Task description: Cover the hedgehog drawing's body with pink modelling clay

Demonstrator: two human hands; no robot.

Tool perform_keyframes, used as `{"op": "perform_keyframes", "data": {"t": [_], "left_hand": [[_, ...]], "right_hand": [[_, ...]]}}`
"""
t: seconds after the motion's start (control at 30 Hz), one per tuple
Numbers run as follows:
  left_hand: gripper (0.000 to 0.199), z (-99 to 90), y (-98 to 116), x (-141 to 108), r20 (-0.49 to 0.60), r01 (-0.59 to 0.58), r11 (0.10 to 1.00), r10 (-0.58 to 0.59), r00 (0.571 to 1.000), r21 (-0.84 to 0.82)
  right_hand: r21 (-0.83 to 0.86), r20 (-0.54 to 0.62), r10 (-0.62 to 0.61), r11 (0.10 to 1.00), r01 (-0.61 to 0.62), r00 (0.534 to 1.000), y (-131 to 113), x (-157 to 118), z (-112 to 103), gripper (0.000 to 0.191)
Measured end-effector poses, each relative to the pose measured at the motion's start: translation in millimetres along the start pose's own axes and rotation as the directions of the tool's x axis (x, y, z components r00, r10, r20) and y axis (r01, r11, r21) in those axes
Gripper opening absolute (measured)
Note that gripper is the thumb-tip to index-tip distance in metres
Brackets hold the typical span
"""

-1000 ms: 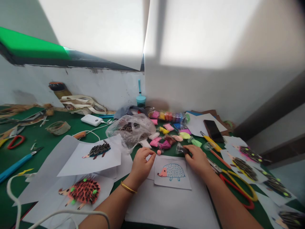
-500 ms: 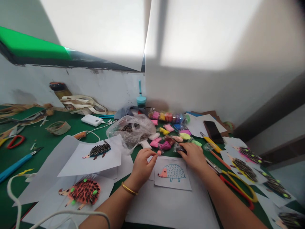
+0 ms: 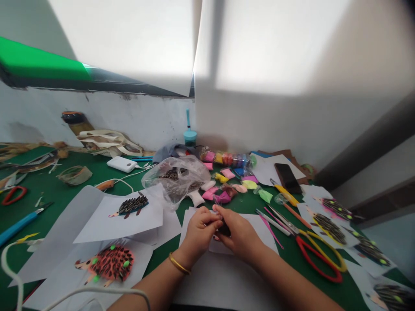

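White paper (image 3: 227,280) nearest, bare below the grip. Right hand (image 3: 239,229) cups a dark lump (image 3: 225,229) above a mostly covered card (image 3: 220,248); left hand (image 3: 202,226) closed in against the lump, can't tell what it pinches. Scissors (image 3: 297,232) crowd right. Narrow green tabletop (image 3: 245,205) strip beyond grip, edged by clay packets (image 3: 222,197).

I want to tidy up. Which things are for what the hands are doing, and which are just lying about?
Likely belonging: dark lump between left hand and right hand; drawing card beneath; colourful packets nearby.
Likely just lying about: smartphone; white power bank; cream straps.
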State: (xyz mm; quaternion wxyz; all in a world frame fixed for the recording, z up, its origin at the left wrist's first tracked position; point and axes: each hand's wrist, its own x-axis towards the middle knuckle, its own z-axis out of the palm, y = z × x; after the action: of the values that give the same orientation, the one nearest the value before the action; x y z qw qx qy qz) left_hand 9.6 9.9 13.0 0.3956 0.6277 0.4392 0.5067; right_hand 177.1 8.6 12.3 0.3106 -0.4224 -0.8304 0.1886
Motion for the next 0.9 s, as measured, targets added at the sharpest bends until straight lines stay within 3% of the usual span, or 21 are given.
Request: {"op": "perform_keyframes", "data": {"t": [0.17, 0.23, 0.3, 0.37, 0.47, 0.53, 0.67, 0.77, 0.9], "left_hand": [[0.006, 0.0, -2.1, -1.6, 0.018, 0.017, 0.998, -0.018, 1.000, 0.064], [0.022, -1.3, -4.1, -1.1, 0.025, 0.057, 0.997, -0.058, 0.998, 0.058], [0.034, -2.5, -4.7, 0.1, 0.017, 0.083, 0.996, -0.084, 0.996, 0.043], [0.031, -2.8, -3.7, 1.3, -0.004, 0.083, 0.995, -0.083, 0.997, 0.048], [0.028, -1.9, -0.1, 2.0, -0.021, 0.079, 0.995, -0.078, 0.997, 0.063], [0.028, -1.0, 2.7, 1.9, -0.025, 0.076, 0.995, -0.075, 0.997, 0.065], [0.025, -1.7, 6.2, 2.0, -0.072, 0.054, 0.996, -0.048, 0.996, 0.077], [0.023, -5.3, 5.3, 2.8, -0.111, 0.039, 0.995, -0.029, 0.993, 0.091], [0.023, -11.1, 1.7, 4.0, -0.134, 0.029, 0.996, -0.018, 0.991, 0.083]], "right_hand": [[-0.001, 0.112, 0.032, 0.999, -0.032, 0.993, -3.7, 1.9, -5.7, 0.070], [-0.107, 0.111, 0.083, 0.992, -0.071, 0.990, 5.0, 6.8, -16.7, 0.065], [-0.299, 0.050, 0.206, 0.937, -0.182, 0.977, 21.8, 12.2, -31.2, 0.060], [-0.467, 0.022, 0.333, 0.837, -0.285, 0.943, 43.7, 16.5, -46.6, 0.056], [-0.510, 0.095, 0.380, 0.813, -0.282, 0.920, 76.9, 22.7, -66.9, 0.049], [-0.493, 0.034, 0.365, 0.816, -0.302, 0.930, 95.7, 29.2, -76.5, 0.038], [-0.549, -0.172, 0.418, 0.711, -0.439, 0.892, 124.2, 47.8, -82.7, 0.034], [-0.564, -0.200, 0.429, 0.685, -0.461, 0.881, 136.5, 59.2, -78.8, 0.041], [-0.551, -0.236, 0.407, 0.692, -0.466, 0.883, 136.4, 64.3, -77.4, 0.035]]}}
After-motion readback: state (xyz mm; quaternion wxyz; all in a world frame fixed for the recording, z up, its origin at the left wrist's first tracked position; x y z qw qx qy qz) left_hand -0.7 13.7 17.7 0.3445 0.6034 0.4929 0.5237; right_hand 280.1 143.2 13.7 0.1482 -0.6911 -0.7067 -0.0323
